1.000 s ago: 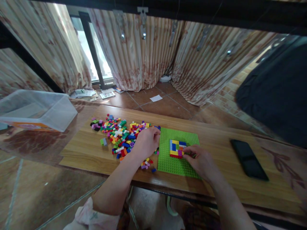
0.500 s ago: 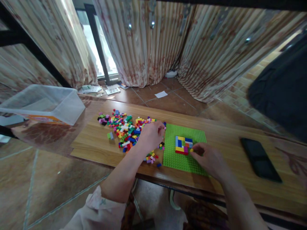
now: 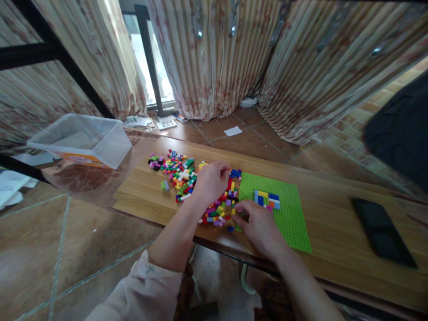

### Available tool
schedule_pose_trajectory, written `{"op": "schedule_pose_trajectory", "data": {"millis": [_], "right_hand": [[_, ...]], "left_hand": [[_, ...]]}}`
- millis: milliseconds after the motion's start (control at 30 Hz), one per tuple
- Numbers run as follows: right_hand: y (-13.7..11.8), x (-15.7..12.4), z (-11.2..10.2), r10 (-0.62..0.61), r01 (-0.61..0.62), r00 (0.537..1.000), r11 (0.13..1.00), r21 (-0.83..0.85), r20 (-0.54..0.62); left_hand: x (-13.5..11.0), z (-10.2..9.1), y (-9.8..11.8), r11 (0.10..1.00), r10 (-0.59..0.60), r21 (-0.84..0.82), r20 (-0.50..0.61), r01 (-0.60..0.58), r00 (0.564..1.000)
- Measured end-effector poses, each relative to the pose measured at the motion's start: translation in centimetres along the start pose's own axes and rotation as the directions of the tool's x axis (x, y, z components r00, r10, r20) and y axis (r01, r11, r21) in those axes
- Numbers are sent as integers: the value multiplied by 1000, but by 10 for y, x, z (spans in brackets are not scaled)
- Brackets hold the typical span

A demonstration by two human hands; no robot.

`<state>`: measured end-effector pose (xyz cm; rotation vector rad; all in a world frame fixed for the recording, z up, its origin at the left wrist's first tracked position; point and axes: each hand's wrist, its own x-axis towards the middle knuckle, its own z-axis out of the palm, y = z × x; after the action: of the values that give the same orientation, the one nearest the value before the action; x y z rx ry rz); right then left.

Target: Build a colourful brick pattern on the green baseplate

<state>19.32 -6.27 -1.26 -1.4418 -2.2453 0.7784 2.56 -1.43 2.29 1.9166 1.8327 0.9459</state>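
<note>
My left hand (image 3: 214, 180) is over the heap of toy bricks (image 3: 182, 169), fingers curled into a pinch; whatever they hold is hidden. At the near left edge of the green baseplate (image 3: 290, 209), my right hand (image 3: 256, 225) reaches toward loose bricks. Between its thumb and fingertip shows a small yellow brick (image 3: 233, 212). A block of joined blue, yellow, white and other bricks (image 3: 267, 199) is fixed on the baseplate, its near side covered by my right hand.
A clear plastic bin (image 3: 90, 140) with an orange label stands left of the wooden board (image 3: 140, 198). On the right lies a dark phone-like device (image 3: 383, 232). Papers (image 3: 233, 131) lie on the tiled floor beyond, before striped curtains (image 3: 207, 67).
My right hand has moved left from beside the joined bricks to the edge of the heap. My left hand stays over the heap. The view has shifted slightly left.
</note>
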Motion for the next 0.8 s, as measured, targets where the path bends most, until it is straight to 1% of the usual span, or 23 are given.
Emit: {"op": "schedule_pose_trajectory", "data": {"millis": [67, 133, 200, 233, 267, 300, 333, 400, 433, 467, 500, 633, 800], "right_hand": [[-2, 4, 5, 10, -10, 1000, 1000, 3, -5], [-4, 5, 4, 21, -20, 1000, 999, 42, -7], [-7, 4, -3, 51, -51, 999, 989, 135, 4], [-8, 2, -7, 65, -72, 997, 977, 201, 38], [-9, 0, -11, 73, -97, 993, 957, 272, 98], [-10, -3, -15, 62, -121, 981, 934, 337, 183], [-10, -6, -18, 34, -147, 958, 910, 387, 285], [-12, -11, -20, -22, -197, 892, 881, 431, 452], [-13, -12, -20, -37, -211, 865, 877, 431, 501], [-13, -13, -18, -41, -215, 854, 880, 424, 519], [-14, -12, -15, -40, -207, 858, 886, 415, 513], [-18, -4, -4, -34, -137, 919, 906, 401, 393], [-18, 4, 1, -12, -127, 949, 900, 417, 315]], "left_hand": [[2, -3, -5, 1000, -19, -8, -21, 19, 1000], [5, -7, -11, 999, -42, -28, -44, 41, 998], [7, -12, -16, 997, -57, -55, -75, 53, 996], [7, -15, -19, 996, -62, -67, -95, 56, 994], [8, -18, -21, 995, -68, -77, -116, 59, 991], [8, -20, -22, 994, -75, -86, -135, 64, 988], [8, -23, -23, 993, -84, -95, -150, 70, 985], [8, -28, -25, 990, -100, -115, -170, 81, 980], [8, -29, -26, 989, -103, -125, -176, 82, 979], [7, -30, -26, 988, -104, -133, -181, 81, 978], [7, -31, -27, 987, -103, -139, -186, 78, 977], [5, -31, -30, 989, -89, -136, -198, 63, 976], [5, -29, -34, 992, -80, -109, -212, 57, 974]]}}
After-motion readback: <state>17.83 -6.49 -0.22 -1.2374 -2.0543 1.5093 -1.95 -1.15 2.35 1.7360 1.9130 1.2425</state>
